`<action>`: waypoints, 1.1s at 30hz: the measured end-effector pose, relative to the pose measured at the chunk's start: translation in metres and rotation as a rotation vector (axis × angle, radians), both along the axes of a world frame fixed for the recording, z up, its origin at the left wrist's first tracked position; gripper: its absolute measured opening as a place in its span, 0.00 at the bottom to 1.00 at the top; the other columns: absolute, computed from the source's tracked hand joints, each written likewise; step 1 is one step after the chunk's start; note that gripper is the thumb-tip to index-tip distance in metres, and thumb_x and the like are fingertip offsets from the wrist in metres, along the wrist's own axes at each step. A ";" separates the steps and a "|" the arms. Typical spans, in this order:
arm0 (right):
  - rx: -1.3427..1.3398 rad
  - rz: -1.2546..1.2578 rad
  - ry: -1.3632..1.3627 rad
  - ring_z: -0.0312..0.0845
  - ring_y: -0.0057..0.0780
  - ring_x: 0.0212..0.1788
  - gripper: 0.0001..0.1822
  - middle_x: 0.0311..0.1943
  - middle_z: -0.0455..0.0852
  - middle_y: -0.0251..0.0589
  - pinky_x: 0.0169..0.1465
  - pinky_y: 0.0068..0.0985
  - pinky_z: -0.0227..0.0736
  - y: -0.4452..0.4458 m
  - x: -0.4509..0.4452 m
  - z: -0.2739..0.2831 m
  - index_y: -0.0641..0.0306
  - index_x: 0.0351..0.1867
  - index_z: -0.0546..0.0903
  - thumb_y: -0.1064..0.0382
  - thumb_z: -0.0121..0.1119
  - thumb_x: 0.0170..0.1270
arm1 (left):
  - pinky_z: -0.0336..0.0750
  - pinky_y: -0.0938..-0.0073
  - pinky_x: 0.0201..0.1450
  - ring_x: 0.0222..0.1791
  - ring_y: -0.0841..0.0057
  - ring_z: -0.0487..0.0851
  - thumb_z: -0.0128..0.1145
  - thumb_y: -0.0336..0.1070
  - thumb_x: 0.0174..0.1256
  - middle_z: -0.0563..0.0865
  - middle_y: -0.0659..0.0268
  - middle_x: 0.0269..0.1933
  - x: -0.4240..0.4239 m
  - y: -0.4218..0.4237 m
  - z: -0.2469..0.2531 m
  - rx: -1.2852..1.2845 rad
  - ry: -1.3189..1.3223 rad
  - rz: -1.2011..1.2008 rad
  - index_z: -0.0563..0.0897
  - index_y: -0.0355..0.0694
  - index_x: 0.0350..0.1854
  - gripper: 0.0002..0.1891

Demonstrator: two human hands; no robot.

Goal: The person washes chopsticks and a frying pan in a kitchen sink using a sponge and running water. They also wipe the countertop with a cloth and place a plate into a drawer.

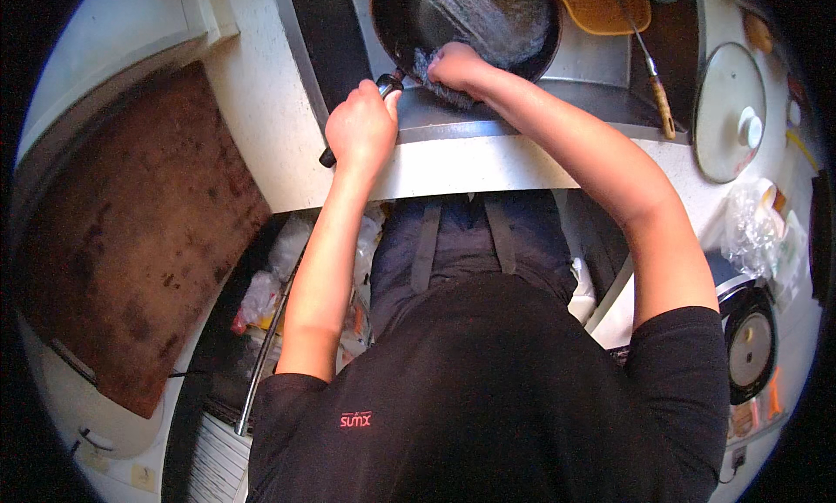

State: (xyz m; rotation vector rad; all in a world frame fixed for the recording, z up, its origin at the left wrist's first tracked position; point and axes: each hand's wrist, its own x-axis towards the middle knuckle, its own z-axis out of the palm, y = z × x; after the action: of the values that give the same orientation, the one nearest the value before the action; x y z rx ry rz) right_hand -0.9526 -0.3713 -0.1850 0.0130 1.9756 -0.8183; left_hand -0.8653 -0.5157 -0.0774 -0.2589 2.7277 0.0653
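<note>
A dark wok (pixel 385 19) lies tilted in a metal sink (pixel 457 130) at the top of the view, with water streaming into it. Its black handle (pixel 328 157) is gripped by my left hand (pixel 366 121), left of the wok. My right hand (pixel 455 65) presses a grey mesh-like scrubber (pixel 450 97) against the wok's near rim; the fingertips are partly hidden.
Right of the wok are an orange plastic basket (pixel 601 13) and a wooden-handled utensil (pixel 661 104) across the sink's edge. A glass lid (pixel 725 111) and plastic bags (pixel 751 228) lie on the right counter. A brown stained board (pixel 144 242) is at the left.
</note>
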 end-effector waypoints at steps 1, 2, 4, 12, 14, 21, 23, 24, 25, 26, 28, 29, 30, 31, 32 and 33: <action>0.040 -0.021 0.044 0.85 0.49 0.46 0.13 0.41 0.87 0.57 0.47 0.39 0.79 -0.003 0.000 -0.008 0.69 0.34 0.87 0.64 0.63 0.48 | 0.81 0.57 0.31 0.30 0.55 0.87 0.58 0.54 0.65 0.86 0.53 0.29 0.000 0.001 0.000 -0.005 0.005 -0.007 0.78 0.37 0.33 0.21; 0.079 -0.042 0.089 0.85 0.50 0.46 0.13 0.41 0.87 0.58 0.47 0.39 0.79 -0.007 -0.003 -0.019 0.69 0.34 0.87 0.64 0.63 0.48 | 0.80 0.56 0.32 0.30 0.54 0.87 0.57 0.54 0.65 0.86 0.52 0.30 0.001 0.002 0.000 0.004 0.003 0.000 0.78 0.37 0.33 0.21; 0.134 -0.176 0.199 0.85 0.51 0.46 0.12 0.39 0.87 0.57 0.47 0.40 0.79 -0.017 -0.003 -0.024 0.69 0.33 0.88 0.63 0.62 0.49 | 0.79 0.54 0.33 0.31 0.51 0.86 0.57 0.54 0.66 0.86 0.51 0.30 -0.002 0.002 0.000 0.014 0.014 0.016 0.77 0.37 0.33 0.20; -0.155 0.048 0.077 0.85 0.50 0.36 0.11 0.33 0.87 0.56 0.44 0.39 0.78 0.016 0.001 -0.022 0.63 0.30 0.88 0.59 0.62 0.51 | 0.80 0.55 0.33 0.31 0.52 0.86 0.57 0.54 0.66 0.86 0.51 0.30 0.000 0.002 0.001 -0.005 -0.006 0.025 0.77 0.37 0.33 0.21; -0.140 -0.201 0.108 0.85 0.45 0.33 0.10 0.29 0.87 0.54 0.41 0.37 0.77 0.005 0.010 -0.041 0.64 0.27 0.87 0.60 0.62 0.49 | 0.80 0.55 0.33 0.30 0.53 0.86 0.57 0.54 0.66 0.86 0.52 0.29 -0.003 0.003 0.002 -0.002 -0.001 0.013 0.77 0.37 0.32 0.21; -0.321 0.041 -0.024 0.81 0.28 0.28 0.09 0.24 0.87 0.40 0.35 0.29 0.74 0.041 0.006 -0.026 0.60 0.27 0.88 0.58 0.68 0.46 | 0.80 0.55 0.33 0.31 0.53 0.86 0.57 0.54 0.66 0.86 0.52 0.30 0.001 0.001 0.001 0.018 0.003 0.014 0.78 0.37 0.32 0.21; -0.347 0.032 -0.073 0.81 0.27 0.29 0.09 0.27 0.88 0.39 0.37 0.29 0.75 0.054 0.005 -0.029 0.62 0.29 0.88 0.60 0.68 0.48 | 0.80 0.56 0.33 0.31 0.54 0.87 0.57 0.54 0.65 0.86 0.53 0.30 0.000 0.000 0.001 0.007 0.009 0.012 0.78 0.38 0.33 0.21; -0.375 0.002 -0.096 0.80 0.27 0.31 0.09 0.29 0.89 0.38 0.39 0.28 0.75 0.052 0.006 -0.026 0.62 0.31 0.88 0.61 0.68 0.49 | 0.80 0.57 0.32 0.30 0.55 0.87 0.58 0.54 0.65 0.86 0.53 0.29 0.001 0.001 0.001 0.005 0.007 0.013 0.78 0.38 0.33 0.20; -0.402 -0.028 -0.119 0.80 0.26 0.32 0.10 0.30 0.89 0.37 0.40 0.28 0.75 0.047 0.006 -0.023 0.63 0.32 0.88 0.62 0.68 0.49 | 0.80 0.58 0.32 0.30 0.56 0.87 0.58 0.54 0.64 0.86 0.54 0.29 0.001 0.001 0.001 0.004 0.005 0.015 0.78 0.38 0.33 0.20; -0.442 -0.104 -0.191 0.80 0.25 0.35 0.09 0.32 0.89 0.37 0.41 0.26 0.75 0.038 0.005 -0.024 0.64 0.34 0.88 0.64 0.68 0.50 | 0.80 0.57 0.31 0.29 0.56 0.87 0.59 0.54 0.64 0.86 0.54 0.29 0.000 0.001 -0.001 0.013 0.008 0.025 0.78 0.37 0.33 0.20; -0.524 -0.266 -0.187 0.78 0.23 0.36 0.08 0.32 0.87 0.35 0.43 0.24 0.73 0.012 0.002 -0.021 0.65 0.34 0.86 0.65 0.66 0.53 | 0.80 0.57 0.31 0.29 0.56 0.87 0.59 0.54 0.64 0.85 0.54 0.29 -0.001 0.001 0.001 0.004 -0.002 0.008 0.79 0.37 0.33 0.20; -0.563 -0.350 -0.182 0.77 0.22 0.36 0.08 0.32 0.86 0.34 0.44 0.22 0.72 0.000 0.001 -0.019 0.66 0.34 0.85 0.66 0.66 0.54 | 0.80 0.57 0.31 0.29 0.56 0.87 0.59 0.54 0.64 0.85 0.54 0.28 -0.002 0.001 0.001 0.001 -0.006 -0.005 0.79 0.37 0.33 0.21; -0.570 -0.376 -0.096 0.77 0.22 0.35 0.07 0.31 0.86 0.33 0.43 0.22 0.72 -0.010 0.001 -0.019 0.66 0.34 0.84 0.66 0.65 0.56 | 0.80 0.57 0.31 0.29 0.56 0.87 0.59 0.54 0.64 0.85 0.54 0.28 -0.002 0.001 0.001 0.004 0.004 -0.008 0.79 0.37 0.33 0.20; -0.576 -0.402 -0.010 0.77 0.22 0.35 0.06 0.31 0.85 0.32 0.42 0.23 0.72 -0.016 0.000 -0.018 0.66 0.34 0.83 0.65 0.64 0.58 | 0.80 0.57 0.31 0.29 0.56 0.87 0.59 0.54 0.64 0.85 0.54 0.29 -0.002 0.001 0.001 0.007 0.014 -0.011 0.79 0.37 0.33 0.20; -0.577 -0.325 0.059 0.76 0.21 0.34 0.06 0.30 0.85 0.33 0.41 0.23 0.72 -0.010 0.002 -0.016 0.65 0.33 0.83 0.66 0.64 0.57 | 0.80 0.57 0.31 0.29 0.56 0.87 0.59 0.54 0.64 0.85 0.54 0.29 -0.002 0.000 0.001 0.009 0.024 -0.016 0.79 0.37 0.33 0.20; -0.577 -0.243 0.122 0.76 0.21 0.33 0.05 0.30 0.85 0.33 0.40 0.23 0.72 0.000 0.007 -0.016 0.64 0.32 0.82 0.66 0.63 0.57 | 0.80 0.57 0.30 0.29 0.56 0.87 0.59 0.54 0.63 0.85 0.54 0.28 -0.001 -0.001 0.001 0.016 0.026 -0.015 0.79 0.37 0.32 0.20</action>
State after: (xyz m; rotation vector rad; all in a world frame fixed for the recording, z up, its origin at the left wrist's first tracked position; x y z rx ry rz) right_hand -0.9459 -0.3717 -0.2007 -0.1403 1.8022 -1.5558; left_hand -0.8659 -0.5167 -0.0761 -0.2350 2.7534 0.0872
